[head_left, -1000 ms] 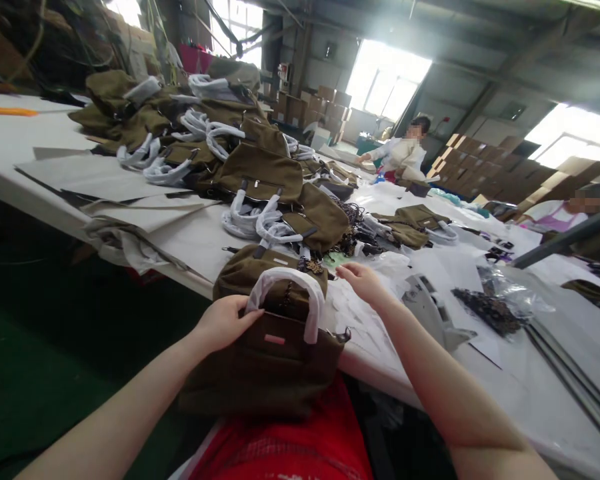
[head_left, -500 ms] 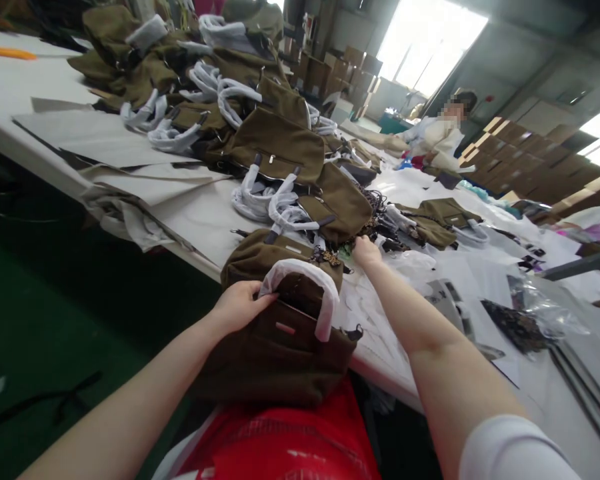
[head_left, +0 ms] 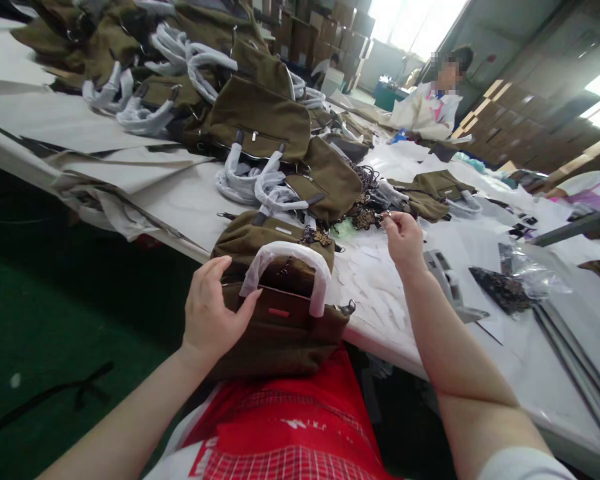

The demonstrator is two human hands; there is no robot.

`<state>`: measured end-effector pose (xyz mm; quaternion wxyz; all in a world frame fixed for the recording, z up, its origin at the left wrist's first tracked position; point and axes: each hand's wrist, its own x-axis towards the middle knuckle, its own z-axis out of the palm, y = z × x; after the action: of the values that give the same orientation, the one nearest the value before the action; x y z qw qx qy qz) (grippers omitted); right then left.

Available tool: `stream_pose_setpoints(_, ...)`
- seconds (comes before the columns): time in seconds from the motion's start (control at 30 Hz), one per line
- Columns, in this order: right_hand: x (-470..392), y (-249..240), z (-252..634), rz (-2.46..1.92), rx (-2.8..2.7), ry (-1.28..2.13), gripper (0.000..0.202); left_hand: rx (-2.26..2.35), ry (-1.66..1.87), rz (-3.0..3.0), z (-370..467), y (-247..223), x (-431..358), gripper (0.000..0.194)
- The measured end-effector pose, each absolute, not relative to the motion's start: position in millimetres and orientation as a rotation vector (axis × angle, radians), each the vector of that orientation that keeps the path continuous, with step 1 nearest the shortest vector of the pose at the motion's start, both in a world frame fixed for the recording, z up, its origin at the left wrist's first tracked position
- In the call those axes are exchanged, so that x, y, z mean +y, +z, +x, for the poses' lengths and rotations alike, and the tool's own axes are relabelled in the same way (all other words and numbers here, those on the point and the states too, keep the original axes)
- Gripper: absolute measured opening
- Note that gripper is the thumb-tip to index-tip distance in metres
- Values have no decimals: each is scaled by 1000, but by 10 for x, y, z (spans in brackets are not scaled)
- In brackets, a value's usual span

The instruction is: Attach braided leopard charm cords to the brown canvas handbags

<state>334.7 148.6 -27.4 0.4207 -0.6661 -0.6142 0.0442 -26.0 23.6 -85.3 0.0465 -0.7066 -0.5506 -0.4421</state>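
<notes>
Loosened from its earlier pinch, the left hand (head_left: 213,313) now has its thumb and fingers spread open around one end of the white-wrapped handle (head_left: 295,252), with the olive bag (head_left: 285,340) hanging below and beside them. Farther from the bag than before, the right hand (head_left: 405,241) pinches a small metal piece (head_left: 385,215) between its fingertips, dark flower-shaped charms (head_left: 364,217) just beside them.

The bag (head_left: 285,343) overhanging the bench's (head_left: 370,270) near edge is olive-brown, its tag (head_left: 279,312) red, its wrapped handle (head_left: 293,251) white. The small clip (head_left: 386,215) looks silvery. White covers the bench. The red apron (head_left: 300,413) has white-lined checks; the floor (head_left: 25,320) is dark green.
</notes>
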Motion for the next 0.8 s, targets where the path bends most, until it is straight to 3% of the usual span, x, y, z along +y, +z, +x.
stream_pose_setpoints(0.13, 681, -16, 3211, -1266, -1333, 496, 15, -1517, -1555, -2175, -109, -598, 66, 55)
stream_pose_setpoints(0.27, 7, -40, 2904, -1254, -1261, 942, 15, -1479, -1699, -2617, 180, -421, -46, 34)
stream_pose_setpoints(0.4, -315, -304, 2620, -1281, -1152, 1365, 22, -1592, -1787, -3242, 474, -439, -66, 29)
stream_pose_setpoints(0.63, -439, -543, 2530, -1282, -1053, 1498, 29, -1775, -1280, -3486, 618, -479, -166, 28)
stream_pose_setpoints(0.8, -466, -563, 2552, -1207, -1048, 1542, 24, -1846, -1368, -3425, 620, -474, -209, 20)
